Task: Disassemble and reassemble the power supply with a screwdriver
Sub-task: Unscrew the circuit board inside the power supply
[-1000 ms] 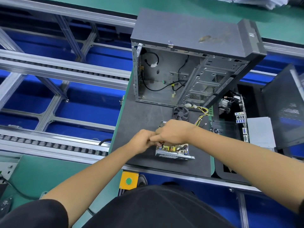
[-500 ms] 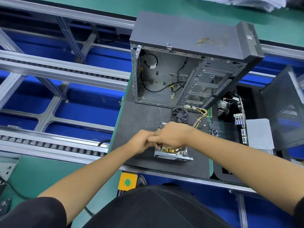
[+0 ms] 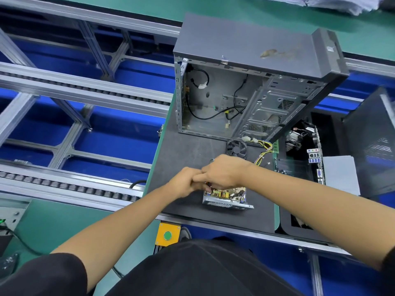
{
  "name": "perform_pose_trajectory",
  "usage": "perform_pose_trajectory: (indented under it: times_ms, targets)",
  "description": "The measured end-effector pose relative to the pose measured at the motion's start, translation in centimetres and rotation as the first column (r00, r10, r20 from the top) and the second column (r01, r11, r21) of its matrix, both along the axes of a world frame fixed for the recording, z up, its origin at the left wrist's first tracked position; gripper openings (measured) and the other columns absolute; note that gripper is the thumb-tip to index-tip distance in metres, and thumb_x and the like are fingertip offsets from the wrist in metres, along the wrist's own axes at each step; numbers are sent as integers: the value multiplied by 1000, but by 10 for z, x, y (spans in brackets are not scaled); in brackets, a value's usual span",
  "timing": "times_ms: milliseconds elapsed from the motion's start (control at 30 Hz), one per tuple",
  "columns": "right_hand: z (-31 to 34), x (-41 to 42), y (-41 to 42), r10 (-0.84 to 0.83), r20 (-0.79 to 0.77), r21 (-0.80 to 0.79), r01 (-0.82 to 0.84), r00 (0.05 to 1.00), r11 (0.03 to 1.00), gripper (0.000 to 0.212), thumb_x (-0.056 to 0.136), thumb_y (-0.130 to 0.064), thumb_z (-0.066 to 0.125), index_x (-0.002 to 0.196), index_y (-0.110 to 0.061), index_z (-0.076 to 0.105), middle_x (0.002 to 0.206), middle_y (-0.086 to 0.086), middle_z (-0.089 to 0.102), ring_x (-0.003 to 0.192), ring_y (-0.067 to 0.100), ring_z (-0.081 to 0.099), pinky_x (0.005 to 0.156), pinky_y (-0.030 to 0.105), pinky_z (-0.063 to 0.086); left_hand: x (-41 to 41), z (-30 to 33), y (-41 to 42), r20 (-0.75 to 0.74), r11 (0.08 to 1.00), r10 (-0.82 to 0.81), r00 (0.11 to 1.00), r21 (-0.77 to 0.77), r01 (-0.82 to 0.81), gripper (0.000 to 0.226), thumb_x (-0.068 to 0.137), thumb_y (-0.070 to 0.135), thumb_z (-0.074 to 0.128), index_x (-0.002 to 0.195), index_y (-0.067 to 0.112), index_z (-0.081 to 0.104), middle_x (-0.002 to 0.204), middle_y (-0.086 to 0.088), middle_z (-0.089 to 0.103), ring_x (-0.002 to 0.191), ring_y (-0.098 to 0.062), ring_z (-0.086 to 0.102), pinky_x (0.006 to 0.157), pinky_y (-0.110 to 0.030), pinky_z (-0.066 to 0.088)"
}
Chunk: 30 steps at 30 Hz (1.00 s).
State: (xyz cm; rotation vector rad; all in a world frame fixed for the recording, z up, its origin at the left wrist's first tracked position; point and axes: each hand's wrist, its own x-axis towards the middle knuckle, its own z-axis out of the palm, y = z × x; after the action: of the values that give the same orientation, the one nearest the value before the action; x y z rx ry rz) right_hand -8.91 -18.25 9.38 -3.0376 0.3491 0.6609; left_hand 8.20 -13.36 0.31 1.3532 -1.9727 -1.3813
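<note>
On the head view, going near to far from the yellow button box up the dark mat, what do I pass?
Yellow button box → power supply with its board exposed → left hand and right hand together over it → black fan → open computer case.

Power supply (image 3: pixel 226 196) — open metal box, cover off, circuit board exposed; lies flat on dark mat, front of open case, yellow-black wires trailing right.

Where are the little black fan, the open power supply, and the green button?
fan (image 3: pixel 236 148), head view, its hub
power supply (image 3: pixel 227 203), head view, its metal side wall
green button (image 3: pixel 167 235), head view, its cap
</note>
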Motion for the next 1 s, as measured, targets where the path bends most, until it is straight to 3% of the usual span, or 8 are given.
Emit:
perform_pose_trajectory:
  times_ms: [100,333,567,700,767,833,900,1000]
  targets:
    - [-3,-2,1,1,-10,-8,-1,1000,1000,11,103,-33,40,110,-24,40,94,4,65,73,31,62,52,35,26,-1,0,-3,44,1000,-18,999,24,17,15,79,21,85,85,25,73,83,11,73,74,4,63,68,-21,47]
    - [-13,3,16,-226,-8,-102,224,974,969,32,98,-42,49,120,-19,51,88,9,70,75,31,67,50,32,26,-7,-7,8,-54,993,108,993,-36,-110,19,71,20,91,83,24,77,81,15,75,80,0,69,70,-17,51]
    - [-3,-5,5,70,-49,8,-69,996,998,16,99,-32,40,114,-28,42,96,2,68,69,33,61,55,35,39,-3,-1,-4,31,997,-78,997,30,77,6,88,10,76,88,16,77,80,10,75,73,15,62,68,-9,45]
    - [-13,-10,13,-215,19,13,215,976,977,26,101,-35,43,123,-21,44,93,11,68,77,36,65,56,36,33,-2,0,-2,-54,997,16,998,77,-12,25,69,21,92,89,25,77,86,10,78,83,5,69,75,-16,52]
    - [-20,-11,24,-392,16,21,392,920,920,36,99,-36,48,129,-16,42,93,14,68,81,38,67,57,37,33,-7,-3,3,11,996,90,996,7,-90,35,62,29,96,93,21,79,88,9,78,86,-3,72,80,-27,57]
    - [-25,-12,31,-431,20,7,431,902,902,38,100,-39,49,126,-14,41,94,14,68,80,38,68,57,37,35,-12,-6,5,82,991,123,989,-70,-118,28,68,23,92,90,14,79,86,3,78,84,-11,73,79,-35,57]
    - [-21,-15,30,-370,29,-21,370,929,929,40,99,-42,47,128,-15,41,97,11,67,78,36,68,55,38,38,-13,-5,3,52,996,70,996,-55,-67,22,73,17,89,92,12,79,87,2,78,85,-14,73,79,-35,57]
    - [-9,-17,15,-93,42,-43,95,995,995,26,100,-37,41,120,-20,41,96,7,64,59,31,55,51,38,45,-11,0,-2,32,998,-43,999,-33,44,12,80,14,84,90,10,78,82,6,73,77,-4,64,70,-28,51]
